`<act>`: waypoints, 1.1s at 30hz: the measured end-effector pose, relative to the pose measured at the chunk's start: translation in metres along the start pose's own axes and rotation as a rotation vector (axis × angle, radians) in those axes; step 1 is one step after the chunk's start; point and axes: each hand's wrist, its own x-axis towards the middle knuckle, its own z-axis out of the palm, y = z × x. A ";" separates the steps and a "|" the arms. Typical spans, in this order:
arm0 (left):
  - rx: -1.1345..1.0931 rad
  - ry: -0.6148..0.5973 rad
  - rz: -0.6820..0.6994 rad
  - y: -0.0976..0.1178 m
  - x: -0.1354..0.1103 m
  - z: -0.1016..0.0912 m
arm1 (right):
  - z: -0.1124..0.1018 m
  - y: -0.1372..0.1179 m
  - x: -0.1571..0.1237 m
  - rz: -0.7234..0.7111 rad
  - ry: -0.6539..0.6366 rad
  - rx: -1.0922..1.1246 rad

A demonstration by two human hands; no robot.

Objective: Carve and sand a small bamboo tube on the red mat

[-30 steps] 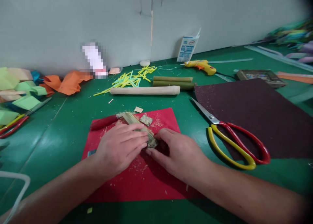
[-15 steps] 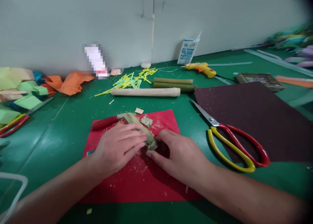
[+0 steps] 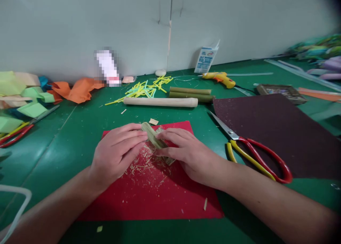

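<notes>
Pinching the split bamboo piece (image 3: 152, 137) at the centre of the frame, the left hand (image 3: 115, 155) and right hand (image 3: 188, 155) are both clamping it with closed fingers over the red mat (image 3: 154, 197).

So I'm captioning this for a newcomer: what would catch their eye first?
The left hand and right hand meet over a red sheet at centre, both touching a bamboo piece amid shavings. Right of them, red-and-yellow scissors lie on a dark sheet's edge.
</notes>
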 end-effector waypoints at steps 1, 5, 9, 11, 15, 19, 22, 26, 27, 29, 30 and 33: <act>-0.006 0.006 0.006 0.000 0.000 0.000 | -0.001 0.000 0.001 -0.002 -0.005 -0.017; -0.029 0.013 0.016 0.000 0.001 0.001 | -0.007 -0.005 0.002 -0.023 -0.013 -0.079; -0.041 0.010 0.027 0.001 0.002 0.001 | -0.011 -0.010 0.005 -0.090 -0.086 -0.093; -0.041 0.005 0.029 0.002 0.001 0.001 | -0.011 -0.011 0.007 -0.104 -0.112 -0.070; -0.040 -0.001 0.029 0.002 0.001 0.001 | -0.007 -0.012 0.008 -0.065 -0.110 -0.035; -0.054 -0.028 0.024 0.003 0.000 0.001 | -0.005 -0.010 0.007 -0.002 -0.092 -0.025; -0.062 -0.055 0.047 0.005 0.000 0.002 | -0.003 -0.009 0.005 0.062 -0.030 -0.004; -0.052 -0.064 0.067 0.007 0.000 0.003 | 0.000 -0.008 0.004 0.118 0.031 0.012; -0.050 -0.071 0.073 0.007 0.000 0.003 | 0.001 -0.008 0.004 0.133 0.030 0.004; -0.048 -0.090 0.091 0.007 -0.001 0.004 | 0.002 -0.009 0.004 0.165 0.026 -0.018; -0.045 -0.098 0.102 0.007 -0.001 0.004 | 0.003 -0.009 0.004 0.179 0.025 -0.024; -0.035 -0.105 0.121 0.008 -0.001 0.006 | 0.003 -0.010 0.002 0.200 0.021 -0.006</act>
